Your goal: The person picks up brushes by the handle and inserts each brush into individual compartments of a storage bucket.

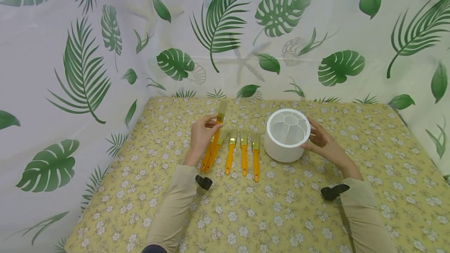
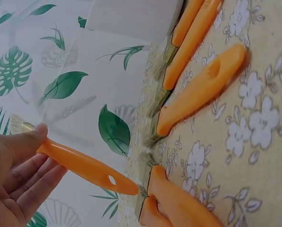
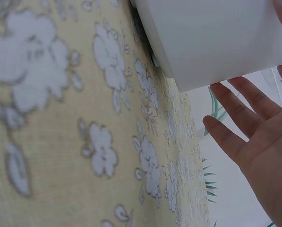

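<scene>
My left hand (image 1: 201, 135) pinches a flat paintbrush (image 1: 220, 118) between thumb and fingers, near its metal collar. In the left wrist view, the brush's orange handle (image 2: 84, 163) slants down toward the table and its bristles point away. A round white desk organizer (image 1: 284, 152), with a ring in its middle and dividers around it, stands upright on the table. My right hand (image 1: 328, 147) holds its right side, thumb at the near rim and fingers farther round. In the right wrist view, fingertips touch the organizer's white wall (image 3: 221, 42). Its visible compartments hold no brushes.
Three like paintbrushes (image 1: 244, 155) lie side by side left of the organizer, bristles away from me. Two more paintbrushes (image 1: 211, 157) lie close together beneath my left hand. A yellow flowered cloth (image 1: 232, 214) covers the table, and a leaf-print curtain (image 1: 225, 77) hangs behind it.
</scene>
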